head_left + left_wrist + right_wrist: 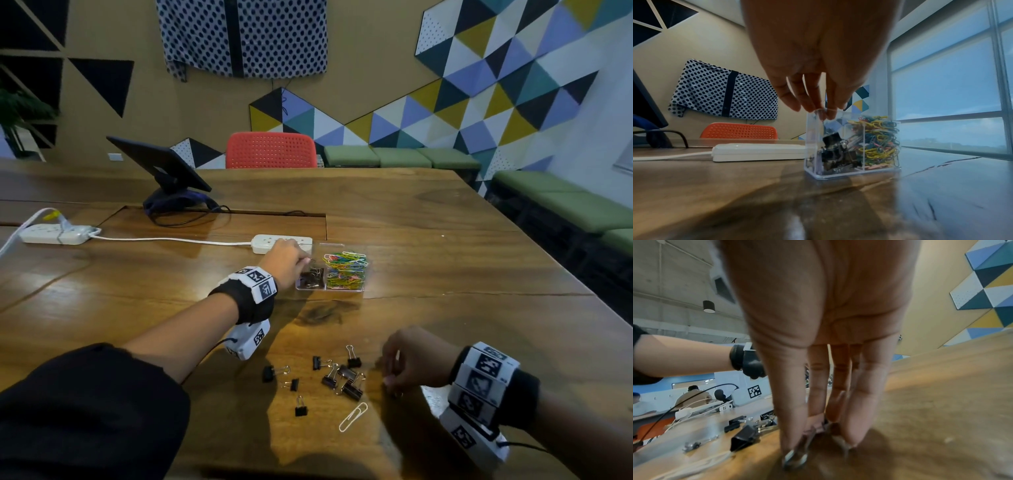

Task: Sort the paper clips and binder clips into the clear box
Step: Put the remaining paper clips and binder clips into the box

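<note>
A clear two-part box (329,290) (811,146) stands on the wooden table. Its right part is heaped with coloured paper clips (346,270) (877,139); its left part holds black binder clips (311,276) (834,151). My left hand (302,262) (819,111) hangs over the left part, fingers straight and pointing down at the rim, nothing visibly held. Several loose binder clips (342,377) (744,438) and one white paper clip (352,416) lie near the front. To their right, my right hand (394,382) (809,434) pinches a binder clip against the table, its wire loop (795,457) showing.
A white power strip (281,244) lies just behind the box, its cord running left to a second strip (54,234). A tablet on a stand (161,168) sits at the back left. A red chair (270,150) stands beyond the far table edge.
</note>
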Tool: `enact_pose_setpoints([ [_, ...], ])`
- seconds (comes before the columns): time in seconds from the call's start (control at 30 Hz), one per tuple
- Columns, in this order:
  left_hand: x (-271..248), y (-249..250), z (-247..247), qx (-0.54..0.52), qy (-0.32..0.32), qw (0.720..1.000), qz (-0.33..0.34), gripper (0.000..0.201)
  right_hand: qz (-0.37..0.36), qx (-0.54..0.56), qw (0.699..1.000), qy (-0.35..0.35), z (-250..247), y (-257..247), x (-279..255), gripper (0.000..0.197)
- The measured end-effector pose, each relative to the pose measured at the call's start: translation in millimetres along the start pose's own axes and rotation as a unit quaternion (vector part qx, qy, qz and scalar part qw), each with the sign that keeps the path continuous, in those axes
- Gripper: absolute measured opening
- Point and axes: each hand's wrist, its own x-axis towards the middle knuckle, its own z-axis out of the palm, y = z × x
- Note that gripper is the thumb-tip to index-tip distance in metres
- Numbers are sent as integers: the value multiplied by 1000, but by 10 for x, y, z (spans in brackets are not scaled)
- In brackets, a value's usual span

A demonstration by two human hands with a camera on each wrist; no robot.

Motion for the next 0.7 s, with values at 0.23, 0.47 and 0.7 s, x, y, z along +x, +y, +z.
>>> enact_pose_setpoints([
  [0.23, -550, 102, -121, -14, -59, 998, 34, 38, 5, 38, 999, 10, -17, -64, 69, 22],
  [0.47, -1153, 214, -213, 63, -340, 938, 4, 79, 43, 97, 994, -1, -42, -243, 154, 24],
  [0.7, -1393, 271, -89, 74, -321, 944, 28, 79, 47, 20, 998, -40, -25, -483, 74, 58],
])
